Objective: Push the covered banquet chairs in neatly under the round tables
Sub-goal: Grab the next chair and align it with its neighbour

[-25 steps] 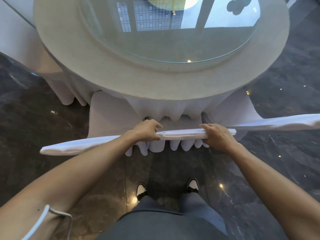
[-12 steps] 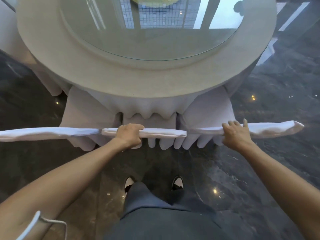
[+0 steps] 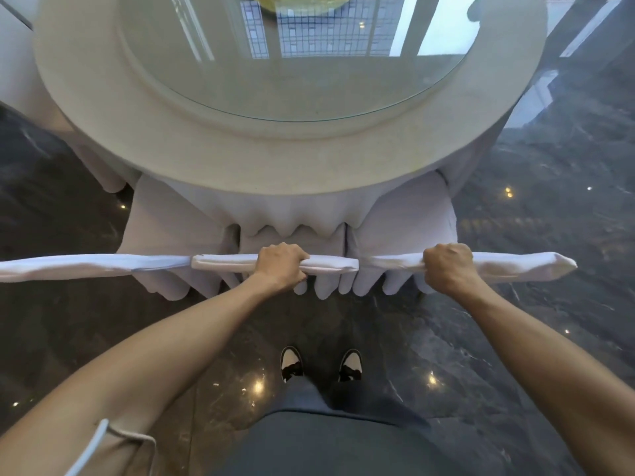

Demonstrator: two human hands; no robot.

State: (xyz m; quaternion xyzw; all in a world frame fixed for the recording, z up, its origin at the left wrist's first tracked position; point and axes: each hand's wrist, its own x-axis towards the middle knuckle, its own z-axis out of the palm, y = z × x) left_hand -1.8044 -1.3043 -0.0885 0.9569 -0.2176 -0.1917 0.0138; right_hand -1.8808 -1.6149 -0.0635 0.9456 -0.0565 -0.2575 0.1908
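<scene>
The left grip [image 3: 281, 266] is closed over the top edge of the middle white-covered banquet chair [image 3: 275, 263], fingers curled over the far side of the padded backrest and the knuckles facing up. The right grip [image 3: 446, 267] is clenched in a fist around the top edge of the right white-covered banquet chair [image 3: 508, 266], near that backrest's left end. Both forearms reach forward from the bottom of the view, well apart.

The 2 held backrests sit end to end, almost touching, and a 3rd white-covered chair back [image 3: 92, 267] continues the line to the left, running out of the picture. Together the 3 tops form one nearly straight band just in front of the round counter [image 3: 240, 159], which is draped in a white tablecloth whose scalloped hem hangs down behind the backrests. The chair seats lie tucked under the cloth's edge, hidden apart from their covered sides.

On the counter rests a large round glass turntable [image 3: 309, 84], mirroring windows. Below the hands, 2 black-and-white shoes [image 3: 292, 364] stand side by side on the dark polished marble floor [image 3: 515, 338], which shows small light reflections. Grey trousers [image 3: 326, 441] fill the bottom centre.
</scene>
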